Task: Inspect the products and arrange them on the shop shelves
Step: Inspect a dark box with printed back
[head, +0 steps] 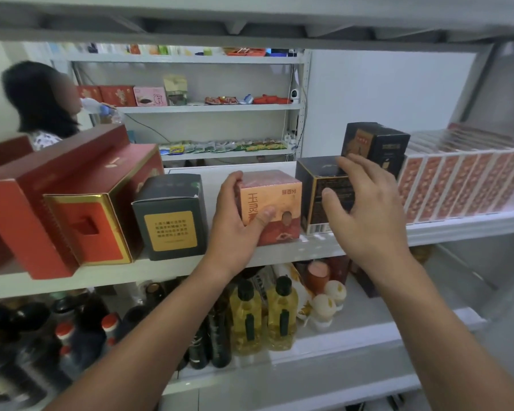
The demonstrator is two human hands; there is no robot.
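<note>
The left grip [235,226] clasps the orange box [275,200], which stands on the shelf [279,254]: the placing step, I judge. Just right of the orange box, the right grip [365,209] spreads loose, holding nothing, before the black box [310,185]. Next it likely needs to close on that box and square it.

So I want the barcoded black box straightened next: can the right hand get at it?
Probably yes. The right hand hangs open just in front of the black box, with nothing between them.
</note>
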